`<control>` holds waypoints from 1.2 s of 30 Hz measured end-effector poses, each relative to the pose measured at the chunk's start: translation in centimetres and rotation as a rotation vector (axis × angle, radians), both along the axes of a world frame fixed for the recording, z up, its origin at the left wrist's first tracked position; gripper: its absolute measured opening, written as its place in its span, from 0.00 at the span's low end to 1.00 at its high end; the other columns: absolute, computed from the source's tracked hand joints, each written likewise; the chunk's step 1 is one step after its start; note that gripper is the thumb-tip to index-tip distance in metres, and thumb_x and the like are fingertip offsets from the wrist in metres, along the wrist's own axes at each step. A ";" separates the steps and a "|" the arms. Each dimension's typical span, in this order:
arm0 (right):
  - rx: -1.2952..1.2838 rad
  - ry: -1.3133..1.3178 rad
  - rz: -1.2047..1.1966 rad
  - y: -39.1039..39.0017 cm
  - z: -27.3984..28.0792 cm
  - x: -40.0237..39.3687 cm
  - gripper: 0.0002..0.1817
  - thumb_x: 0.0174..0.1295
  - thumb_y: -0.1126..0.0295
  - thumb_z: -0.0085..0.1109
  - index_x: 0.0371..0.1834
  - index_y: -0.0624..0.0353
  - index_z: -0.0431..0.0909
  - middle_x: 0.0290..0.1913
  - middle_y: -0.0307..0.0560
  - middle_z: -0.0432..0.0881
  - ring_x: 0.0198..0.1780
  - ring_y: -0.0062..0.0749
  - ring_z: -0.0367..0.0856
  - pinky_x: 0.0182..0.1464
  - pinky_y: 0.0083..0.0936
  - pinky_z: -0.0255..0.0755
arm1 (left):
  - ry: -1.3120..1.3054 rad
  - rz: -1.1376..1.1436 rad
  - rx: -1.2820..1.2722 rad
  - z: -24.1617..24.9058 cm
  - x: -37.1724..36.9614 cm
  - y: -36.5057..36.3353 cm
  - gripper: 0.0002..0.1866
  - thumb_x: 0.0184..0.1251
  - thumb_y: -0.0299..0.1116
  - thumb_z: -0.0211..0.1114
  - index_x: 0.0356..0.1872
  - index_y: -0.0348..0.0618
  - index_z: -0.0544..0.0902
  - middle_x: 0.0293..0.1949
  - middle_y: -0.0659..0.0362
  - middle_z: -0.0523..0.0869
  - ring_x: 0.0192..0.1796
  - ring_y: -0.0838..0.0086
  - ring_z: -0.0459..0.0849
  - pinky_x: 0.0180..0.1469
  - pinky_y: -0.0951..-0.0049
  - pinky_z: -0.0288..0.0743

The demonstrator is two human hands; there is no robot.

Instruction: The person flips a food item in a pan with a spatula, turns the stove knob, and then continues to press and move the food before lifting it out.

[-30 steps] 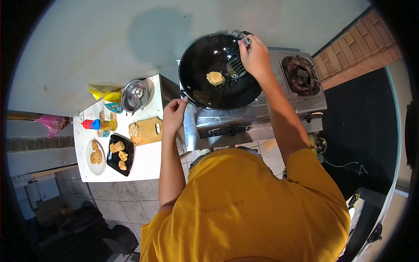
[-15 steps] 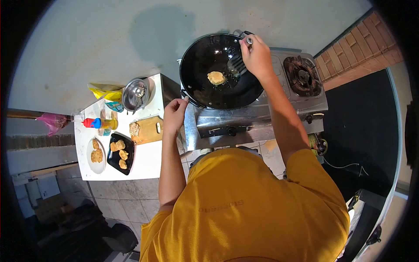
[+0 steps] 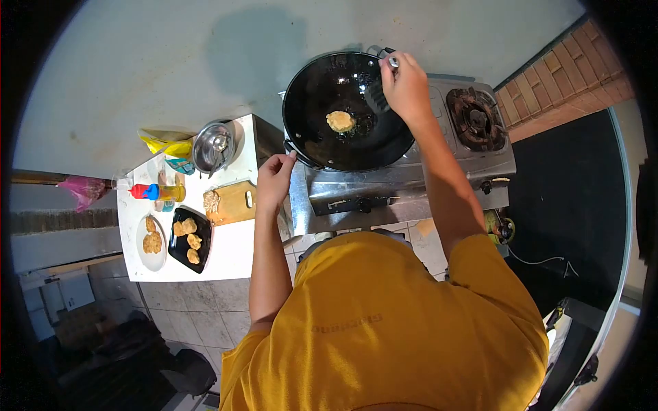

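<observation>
A large black wok [image 3: 315, 82] sits on the left side of the stove, with one golden piece of food [image 3: 340, 122] in the oil at its middle. My left hand [image 3: 275, 179] pinches the wok's near-left handle [image 3: 301, 157]. Over the wok's right side, my right hand [image 3: 406, 88] is wrapped round the handle of a black slotted spatula [image 3: 376, 98]. The spatula's head is inside the wok, to the right of the food and apart from it.
A white table [image 3: 229, 264] at the left bears a cutting board [image 3: 232, 204], a metal bowl [image 3: 213, 148], a black plate [image 3: 179, 255] and a white plate [image 3: 151, 262] with fried pieces, and sauce bottles [image 3: 164, 193]. A bare burner [image 3: 476, 119] is at the right.
My right hand and the spatula have shifted very slightly up and to the right. My left hand stays on the wok's handle.
</observation>
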State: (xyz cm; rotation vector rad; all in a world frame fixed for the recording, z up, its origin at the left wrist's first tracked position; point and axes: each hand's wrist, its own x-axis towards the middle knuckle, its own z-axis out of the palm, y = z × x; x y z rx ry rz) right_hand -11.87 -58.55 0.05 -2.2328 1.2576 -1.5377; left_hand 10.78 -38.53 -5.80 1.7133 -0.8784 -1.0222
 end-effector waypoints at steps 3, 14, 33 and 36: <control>0.065 0.013 0.014 0.4 0.6 0.0 0.09 0.59 0.69 0.60 0.31 0.64 0.75 0.32 0.54 0.78 0.33 0.53 0.78 0.36 0.39 0.72 | -0.015 -0.006 -0.013 0.2 -0.1 -0.1 0.16 0.68 0.40 0.63 0.30 0.36 0.81 0.23 0.66 0.75 0.28 0.83 0.68 0.32 0.80 0.63; -0.059 -0.018 -0.047 0.2 0.6 -0.3 0.08 0.60 0.69 0.61 0.32 0.63 0.77 0.31 0.53 0.78 0.30 0.48 0.79 0.34 0.34 0.72 | -0.027 0.001 -0.039 0.2 -0.4 0.0 0.15 0.69 0.41 0.62 0.27 0.41 0.80 0.23 0.72 0.71 0.27 0.87 0.63 0.29 0.82 0.55; 0.035 0.013 0.053 0.5 0.7 -0.2 0.08 0.59 0.70 0.61 0.33 0.65 0.76 0.31 0.54 0.79 0.32 0.52 0.78 0.36 0.37 0.72 | -0.008 0.002 -0.004 0.3 -0.3 0.0 0.17 0.69 0.43 0.61 0.27 0.39 0.79 0.22 0.70 0.70 0.26 0.85 0.63 0.29 0.81 0.56; 0.072 0.004 0.053 0.5 0.9 -0.3 0.08 0.58 0.71 0.60 0.33 0.64 0.76 0.32 0.54 0.79 0.32 0.52 0.78 0.36 0.37 0.72 | -0.021 -0.013 0.017 0.1 -0.2 -0.1 0.17 0.69 0.42 0.61 0.28 0.36 0.80 0.22 0.67 0.74 0.28 0.84 0.66 0.31 0.80 0.61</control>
